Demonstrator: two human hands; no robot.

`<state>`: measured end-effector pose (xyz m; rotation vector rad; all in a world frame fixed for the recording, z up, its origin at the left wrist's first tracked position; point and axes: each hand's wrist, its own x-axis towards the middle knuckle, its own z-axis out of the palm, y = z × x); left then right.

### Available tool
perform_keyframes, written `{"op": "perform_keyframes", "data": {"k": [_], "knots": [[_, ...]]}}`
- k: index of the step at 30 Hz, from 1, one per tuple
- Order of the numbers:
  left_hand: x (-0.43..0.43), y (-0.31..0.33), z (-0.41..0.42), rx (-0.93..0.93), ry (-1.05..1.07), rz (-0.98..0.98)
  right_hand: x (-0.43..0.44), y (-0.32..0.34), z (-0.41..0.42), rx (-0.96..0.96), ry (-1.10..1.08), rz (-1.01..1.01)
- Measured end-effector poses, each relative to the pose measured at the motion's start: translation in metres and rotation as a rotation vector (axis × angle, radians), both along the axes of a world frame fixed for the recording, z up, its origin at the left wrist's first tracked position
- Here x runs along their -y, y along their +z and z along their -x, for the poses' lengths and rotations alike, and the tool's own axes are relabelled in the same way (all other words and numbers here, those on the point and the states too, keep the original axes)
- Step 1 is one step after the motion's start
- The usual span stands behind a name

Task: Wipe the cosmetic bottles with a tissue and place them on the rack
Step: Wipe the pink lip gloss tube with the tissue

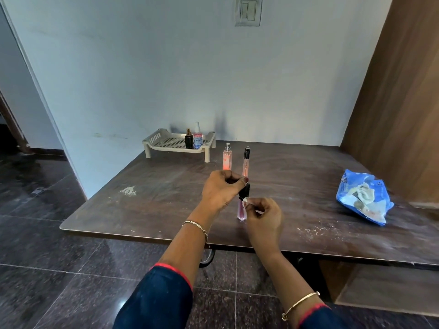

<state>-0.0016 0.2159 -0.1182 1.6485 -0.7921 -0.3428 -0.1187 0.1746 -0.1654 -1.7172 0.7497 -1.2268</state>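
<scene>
Right hand [263, 218] pinches a white tissue [247, 201] against the black-capped pink bottle [241, 211] that left hand [219, 189] grips upright, mid-wipe; placing it on the cream plastic rack [152, 139] likely follows.

Pink gloss tube [241, 211], black cap, held upright with a scrap of tissue [247, 200] against it. Pink spray bottle [227, 159] and slim tube [246, 162] stand just behind on the tabletop [142, 205]. Dark bottle [189, 140] and pump bottle [197, 138] sit on the beige rack [166, 141].

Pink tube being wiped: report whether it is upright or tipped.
Upright. The pink tube stands near vertical, black cap on top gripped by the left hand, while the right hand presses a tissue to it.
</scene>
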Motion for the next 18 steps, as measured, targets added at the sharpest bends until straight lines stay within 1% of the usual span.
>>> {"op": "perform_keyframes", "data": {"k": [3,7,10,14,18], "knots": [[0.000,0.000,0.000,0.002,-0.006,0.005,0.004,0.003,0.001,-0.022,0.002,0.020],[-0.001,0.000,0.001,0.003,-0.031,0.023,0.013,0.007,-0.002,0.009,-0.044,-0.092],[-0.001,0.000,0.001,-0.003,-0.021,0.018,0.011,0.004,-0.006,0.006,-0.052,-0.112],[0.001,0.000,-0.002,0.002,-0.009,-0.005,0.004,0.001,-0.004,0.044,-0.018,-0.052],[0.003,-0.002,-0.003,-0.003,0.002,-0.010,0.001,0.001,-0.001,0.026,0.012,0.012]]}}
